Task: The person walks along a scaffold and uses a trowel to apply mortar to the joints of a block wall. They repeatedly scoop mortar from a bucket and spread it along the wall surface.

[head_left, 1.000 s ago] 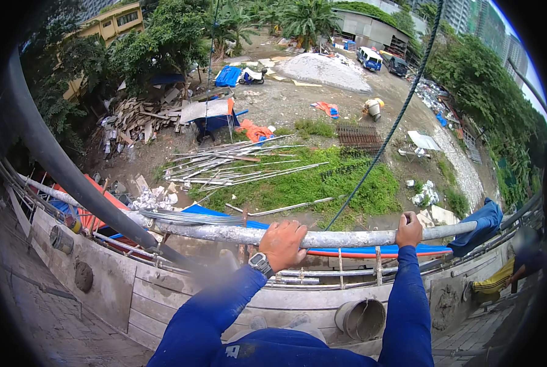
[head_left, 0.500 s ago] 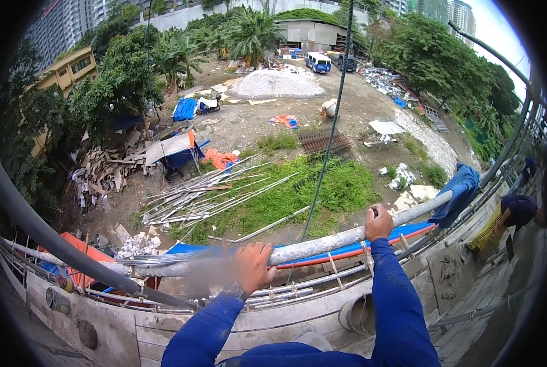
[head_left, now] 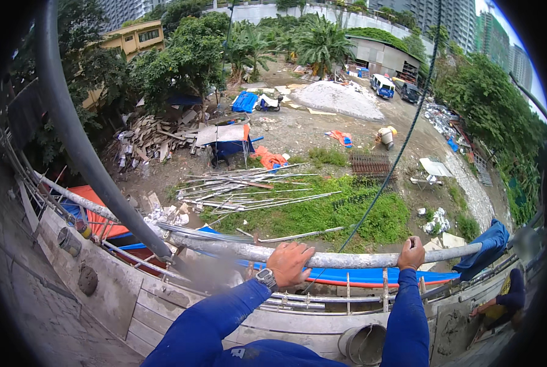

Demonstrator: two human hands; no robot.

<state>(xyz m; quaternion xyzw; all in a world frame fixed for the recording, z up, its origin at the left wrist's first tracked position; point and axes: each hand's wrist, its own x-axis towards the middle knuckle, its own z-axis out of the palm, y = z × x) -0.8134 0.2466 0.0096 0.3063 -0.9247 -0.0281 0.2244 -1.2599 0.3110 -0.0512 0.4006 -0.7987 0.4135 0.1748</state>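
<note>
A grey, mortar-stained scaffold pipe (head_left: 347, 259) runs across in front of me as a rail. My left hand (head_left: 290, 264) lies on top of it, fingers stretched over the pipe and a watch (head_left: 266, 278) on the wrist. Further right, my right hand (head_left: 411, 254) is closed in a fist round the same pipe. A blue cloth (head_left: 484, 249) hangs over the rail beyond my right hand. Below my arms stretches a plank platform (head_left: 273, 330). On it, between my forearms, stands a bucket (head_left: 362, 344) with grey residue inside.
A thick dark pipe (head_left: 93, 134) slants up at left. A small bucket (head_left: 69, 241) and a mortar heap (head_left: 88, 279) sit on the left planks. Another person (head_left: 507, 300) bends low at right. A rope (head_left: 402, 159) hangs ahead. Far below lie pipes (head_left: 249, 192) and a gravel pile (head_left: 341, 100).
My view has turned left, so the yard and rail appear further right. My left hand stays on the pipe with its fingers more spread. The right hand keeps its grip.
</note>
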